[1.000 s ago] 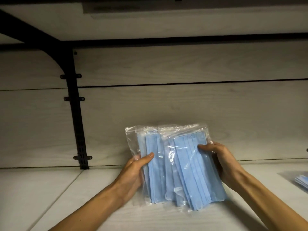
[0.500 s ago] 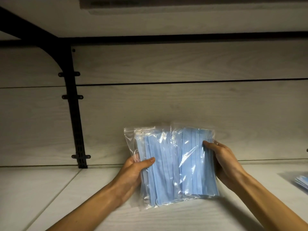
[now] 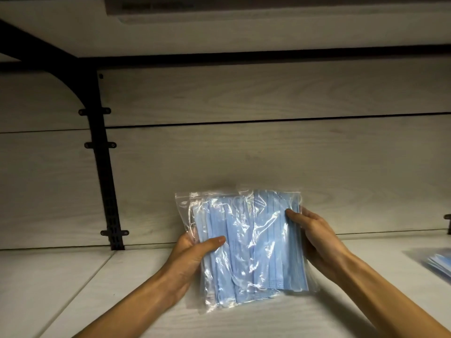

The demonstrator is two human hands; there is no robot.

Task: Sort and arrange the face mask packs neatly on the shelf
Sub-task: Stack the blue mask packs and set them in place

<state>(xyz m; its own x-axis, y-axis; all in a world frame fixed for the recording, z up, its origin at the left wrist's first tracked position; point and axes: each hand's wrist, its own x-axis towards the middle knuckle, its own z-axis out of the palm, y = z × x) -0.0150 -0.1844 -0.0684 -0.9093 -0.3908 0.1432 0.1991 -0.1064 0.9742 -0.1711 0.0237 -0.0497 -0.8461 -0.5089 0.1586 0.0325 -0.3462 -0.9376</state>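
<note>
Face mask packs, clear bags of blue masks, held as one overlapping bundle just above the pale wooden shelf, near its back wall. Gripped from both sides: left hand wrapped round the left edge, thumb laid across the front film; right hand clasping the right edge, thumb on the front and fingers hidden behind. Pressed inward from both sides, probably to square the edges so the bags sit flush with one another. Held nearly upright, bottom edge close to the board, perhaps touching, though hard to tell through the slack plastic. Likely being tapped level or readied for standing against the back panel. Slippery film and loose contents, so liable to fan apart again if the squeeze slackens. Exact number of bags in the bundle unclear; at least two sealed tops visible. Farther right, well apart, one more pack lying flat at the frame's edge, seemingly not yet gathered. Black bracket upright fixed to the wall on the left.
</note>
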